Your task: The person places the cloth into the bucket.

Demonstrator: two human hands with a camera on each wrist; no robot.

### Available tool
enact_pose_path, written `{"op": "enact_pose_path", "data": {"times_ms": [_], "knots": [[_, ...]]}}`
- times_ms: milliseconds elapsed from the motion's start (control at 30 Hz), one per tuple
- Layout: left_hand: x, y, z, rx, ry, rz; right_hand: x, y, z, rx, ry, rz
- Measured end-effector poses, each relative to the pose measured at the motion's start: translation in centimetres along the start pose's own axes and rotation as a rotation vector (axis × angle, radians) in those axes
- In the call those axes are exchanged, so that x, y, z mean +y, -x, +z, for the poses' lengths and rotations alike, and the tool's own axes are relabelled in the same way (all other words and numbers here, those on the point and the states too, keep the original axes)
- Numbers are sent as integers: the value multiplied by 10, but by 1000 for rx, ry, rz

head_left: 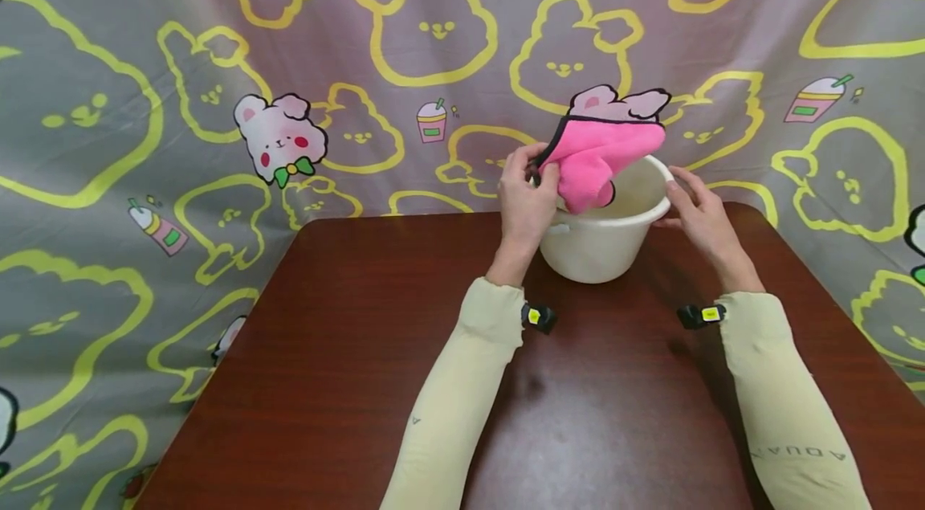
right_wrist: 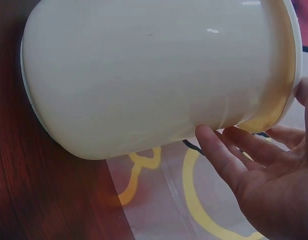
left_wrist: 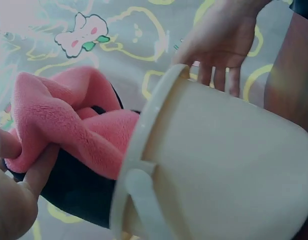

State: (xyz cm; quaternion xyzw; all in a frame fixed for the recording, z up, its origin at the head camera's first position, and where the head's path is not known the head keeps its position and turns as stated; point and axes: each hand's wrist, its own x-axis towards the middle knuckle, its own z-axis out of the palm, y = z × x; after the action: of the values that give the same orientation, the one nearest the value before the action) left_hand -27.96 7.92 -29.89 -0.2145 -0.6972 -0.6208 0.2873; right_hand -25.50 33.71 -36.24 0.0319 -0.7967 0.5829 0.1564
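My left hand (head_left: 527,193) pinches a fluffy pink cloth (head_left: 603,153) with dark edging between thumb and fingers. The cloth hangs over the mouth of a cream plastic bucket (head_left: 596,253), partly inside it. In the left wrist view the pink cloth (left_wrist: 64,115) shows a dark underside, and its lower end is hidden behind the bucket's rim (left_wrist: 149,120). My right hand (head_left: 701,217) is at the bucket's right side, its thumb by the rim. In the right wrist view, the fairly straight fingers (right_wrist: 226,160) touch the bucket's outer wall (right_wrist: 154,80).
The bucket stands near the back edge of a dark brown wooden table (head_left: 361,349). Behind and around the table hangs a grey curtain (head_left: 462,20) with yellow bear outlines. A small white handle mount (left_wrist: 139,182) sticks out from the bucket's side.
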Motion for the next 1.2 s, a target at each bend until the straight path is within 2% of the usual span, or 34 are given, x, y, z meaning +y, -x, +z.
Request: {"op": "enact_pose_path", "data": {"times_ms": [233,467,600,867,1200], "knots": [[-12,3,-4,-47,-56,-63,18,-8,-2,6,19,3],[-23,6,-19,-195,-25,-157,22,-12,2,-8,15,2],[-30,8,-32,-261,-22,-183,19,-10,3,-11,31,15],[-35,5,-58,-392,-132,-160,22,-15,1,-18,39,11],[-49,-6,-88,-530,-298,-109,24,-7,-14,9,60,14]]}}
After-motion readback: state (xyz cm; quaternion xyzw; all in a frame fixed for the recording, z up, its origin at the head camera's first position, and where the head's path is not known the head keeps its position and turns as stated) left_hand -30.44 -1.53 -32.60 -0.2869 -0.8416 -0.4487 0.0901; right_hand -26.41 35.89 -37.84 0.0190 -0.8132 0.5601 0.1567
